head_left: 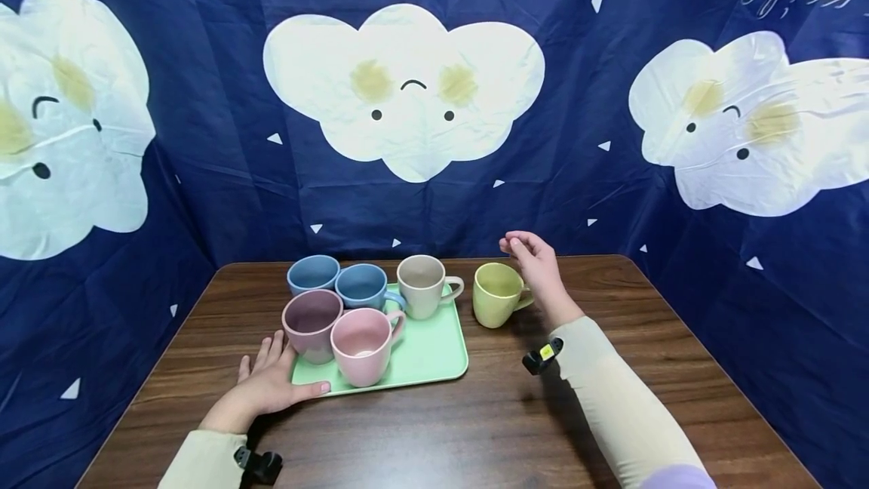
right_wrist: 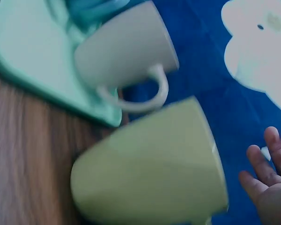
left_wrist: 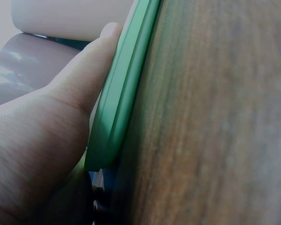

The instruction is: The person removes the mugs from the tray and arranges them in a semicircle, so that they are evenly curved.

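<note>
My left hand (head_left: 265,387) lies at the front left corner of a light green tray (head_left: 429,353). Its thumb stretches along the tray's front rim, and its spread fingers reach up beside the purple mug (head_left: 312,327). In the left wrist view the thumb rests against the green tray's edge (left_wrist: 118,89). My right hand (head_left: 539,270) hovers above and to the right of a yellow-green mug (head_left: 494,300), holding nothing. From the right wrist, this mug (right_wrist: 152,168) fills the lower middle, apart from the loosely extended fingers (right_wrist: 262,168). The mug stands upright on the table, right of the tray.
A pink mug (head_left: 362,357), a beige mug (head_left: 422,296) and two blue mugs (head_left: 366,300) are grouped with the purple one on or at the tray. The wooden table (head_left: 421,444) ends at a dark blue cloth (head_left: 224,172) with white clouds.
</note>
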A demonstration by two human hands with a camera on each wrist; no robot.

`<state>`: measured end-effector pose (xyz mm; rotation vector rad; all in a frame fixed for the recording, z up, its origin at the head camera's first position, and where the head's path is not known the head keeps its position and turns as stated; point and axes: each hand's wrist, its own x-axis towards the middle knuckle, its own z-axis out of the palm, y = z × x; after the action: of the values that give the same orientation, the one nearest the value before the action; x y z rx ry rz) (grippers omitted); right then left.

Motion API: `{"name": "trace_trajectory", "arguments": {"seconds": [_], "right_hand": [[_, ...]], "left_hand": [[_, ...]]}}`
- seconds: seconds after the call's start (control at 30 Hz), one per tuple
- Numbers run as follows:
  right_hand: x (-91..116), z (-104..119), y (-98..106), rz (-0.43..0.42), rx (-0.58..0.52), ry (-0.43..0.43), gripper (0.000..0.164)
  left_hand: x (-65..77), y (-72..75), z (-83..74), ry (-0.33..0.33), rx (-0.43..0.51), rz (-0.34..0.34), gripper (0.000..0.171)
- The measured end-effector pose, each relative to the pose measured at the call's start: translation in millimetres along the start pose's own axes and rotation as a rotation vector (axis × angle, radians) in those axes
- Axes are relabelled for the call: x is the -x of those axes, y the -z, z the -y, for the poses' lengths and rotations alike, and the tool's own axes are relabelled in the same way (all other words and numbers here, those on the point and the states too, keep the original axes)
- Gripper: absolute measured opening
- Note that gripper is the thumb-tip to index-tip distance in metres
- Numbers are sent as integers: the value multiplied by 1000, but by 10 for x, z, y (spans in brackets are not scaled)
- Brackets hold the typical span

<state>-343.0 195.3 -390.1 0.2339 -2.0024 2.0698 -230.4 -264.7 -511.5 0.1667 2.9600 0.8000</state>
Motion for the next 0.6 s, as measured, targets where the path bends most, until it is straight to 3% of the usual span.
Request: {"name": "trace_trajectory", "arguments": {"seconds": [0.27,0.6], "right_hand": [[7,111,-350,-9,-47,28,31],[140,18,-804,-14,-24,29,33]], "left_hand": [[29,49,-40,5,0,25,136],[29,75,-72,21,0,45,134]]}}
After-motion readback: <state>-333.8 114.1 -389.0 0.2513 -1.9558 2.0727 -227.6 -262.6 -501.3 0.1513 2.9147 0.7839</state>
